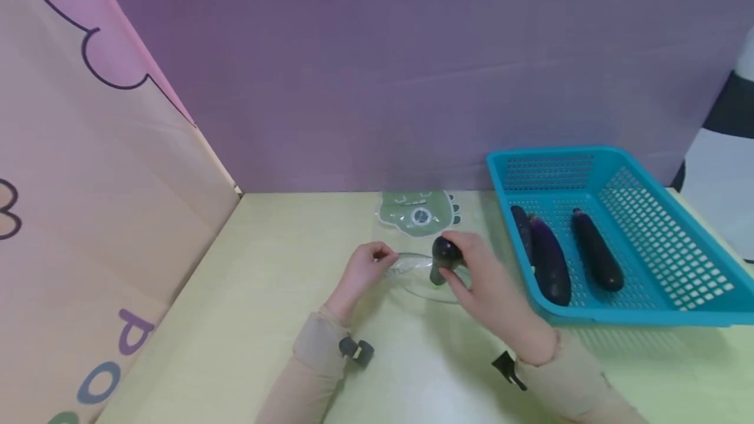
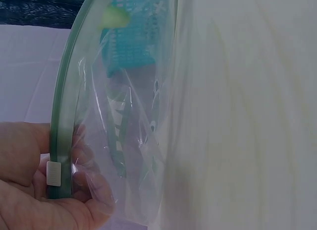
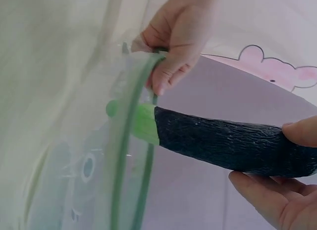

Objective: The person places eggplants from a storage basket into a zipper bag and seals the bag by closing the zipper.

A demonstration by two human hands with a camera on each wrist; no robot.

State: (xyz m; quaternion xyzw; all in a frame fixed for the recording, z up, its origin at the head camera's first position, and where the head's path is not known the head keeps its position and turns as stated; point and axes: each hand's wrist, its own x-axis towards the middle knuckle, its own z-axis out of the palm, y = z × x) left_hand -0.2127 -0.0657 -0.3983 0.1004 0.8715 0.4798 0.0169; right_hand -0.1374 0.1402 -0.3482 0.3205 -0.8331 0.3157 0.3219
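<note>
A clear zip bag (image 1: pixel 421 214) with a green cartoon print has its mouth spread open over the table. My left hand (image 1: pixel 360 275) pinches the left end of its rim, where the green zip strip (image 2: pixel 63 106) and white slider (image 2: pixel 53 173) show in the left wrist view. My right hand (image 1: pixel 491 290) grips a dark eggplant (image 3: pixel 218 138) near its rounded end, thumb on one side and fingers on the other. The eggplant's light green stem end (image 3: pixel 144 123) points down into the bag mouth; its dark body is outside the bag in the right wrist view.
A blue plastic basket (image 1: pixel 665 318) stands right of my right hand, with several eggplants inside, such as a long one (image 1: pixel 596 250). A purple panel (image 1: pixel 377 70) rises behind the pale table (image 1: pixel 265 241). A printed sheet (image 1: pixel 88 182) borders it on the left.
</note>
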